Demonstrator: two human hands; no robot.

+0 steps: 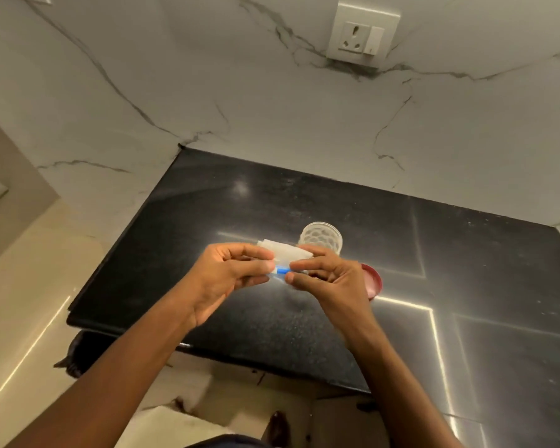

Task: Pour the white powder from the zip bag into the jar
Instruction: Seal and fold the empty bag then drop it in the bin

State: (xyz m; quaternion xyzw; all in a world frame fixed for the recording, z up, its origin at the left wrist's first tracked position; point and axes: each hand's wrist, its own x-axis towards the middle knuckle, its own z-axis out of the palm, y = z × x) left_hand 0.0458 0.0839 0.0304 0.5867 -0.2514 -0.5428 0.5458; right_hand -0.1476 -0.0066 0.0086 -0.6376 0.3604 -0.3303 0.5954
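A small clear zip bag point(285, 252) holding white powder, with a blue zip strip along its near edge, is held above the black counter point(207, 221). My left hand point(227, 279) pinches its left end and my right hand point(330, 282) pinches its right end at the blue strip. Just behind the bag stands a clear plastic jar point(320, 237), upright, lidless and with its mouth open. Its red lid point(373, 281) lies on the counter to the right, partly hidden by my right hand.
The black counter ends at a front edge below my forearms and at a left edge beside a pale floor. A marble wall rises behind it, with a white socket plate point(362, 33) high up.
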